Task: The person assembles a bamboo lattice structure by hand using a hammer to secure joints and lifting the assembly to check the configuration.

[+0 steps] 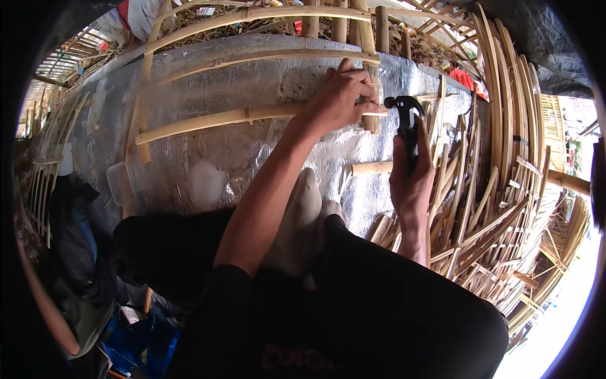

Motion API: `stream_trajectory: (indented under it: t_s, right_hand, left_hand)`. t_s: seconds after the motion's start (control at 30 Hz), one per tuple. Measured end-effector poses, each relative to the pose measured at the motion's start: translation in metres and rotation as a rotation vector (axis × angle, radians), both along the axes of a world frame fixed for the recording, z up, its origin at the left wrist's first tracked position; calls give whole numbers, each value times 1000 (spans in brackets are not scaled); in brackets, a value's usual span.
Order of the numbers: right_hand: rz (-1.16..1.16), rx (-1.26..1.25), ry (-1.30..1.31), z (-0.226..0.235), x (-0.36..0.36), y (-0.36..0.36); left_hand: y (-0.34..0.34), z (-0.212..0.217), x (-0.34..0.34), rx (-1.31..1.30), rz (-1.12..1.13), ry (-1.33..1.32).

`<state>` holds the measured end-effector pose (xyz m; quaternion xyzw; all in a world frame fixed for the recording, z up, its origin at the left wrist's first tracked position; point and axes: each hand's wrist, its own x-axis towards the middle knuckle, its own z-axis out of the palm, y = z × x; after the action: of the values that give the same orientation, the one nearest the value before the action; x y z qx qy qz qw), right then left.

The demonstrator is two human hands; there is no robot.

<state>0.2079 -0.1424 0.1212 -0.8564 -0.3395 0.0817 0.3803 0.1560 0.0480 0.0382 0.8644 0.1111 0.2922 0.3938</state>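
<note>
A black claw hammer is gripped by its handle in my right hand. Its head is beside the right end of a bamboo slat, close to my left fingers. At that end my left hand is closed in a pinch, and what lies between the fingertips is too small to make out. The slat crosses a short upright bamboo piece there, belonging to a ladder-like bamboo frame. Farther off, another curved slat of the frame runs roughly parallel. My feet rest on the sheet just below the frame.
A silver foil sheet covers the ground. Many cut bamboo strips are piled at right, beside long upright strips. A translucent plastic container lies at left. Another person's forearm shows at the left edge.
</note>
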Motion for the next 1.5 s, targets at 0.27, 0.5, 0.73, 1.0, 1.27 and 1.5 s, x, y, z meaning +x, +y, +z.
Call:
stream_trajectory:
  t_s: [0.27, 0.5, 0.73, 1.0, 1.27, 1.5]
  right_hand:
    - [66, -110, -67, -3, 0, -3]
    - [-4, 45, -4, -9, -3, 0]
    - [67, 42, -236, -10, -4, -3]
    - [106, -115, 3, 1, 0, 2]
    - [77, -107, -10, 9, 5, 9]
    - [90, -123, -61, 3, -3, 3]
  left_hand:
    - [2, -1, 3, -24, -1, -22]
    - [1, -4, 0, 34, 23, -1]
    - [2, -2, 2, 49, 24, 9]
    - [4, -4, 1, 41, -5, -20]
    - [5, -1, 0, 18, -26, -34]
    - [5, -8, 0, 37, -20, -24]
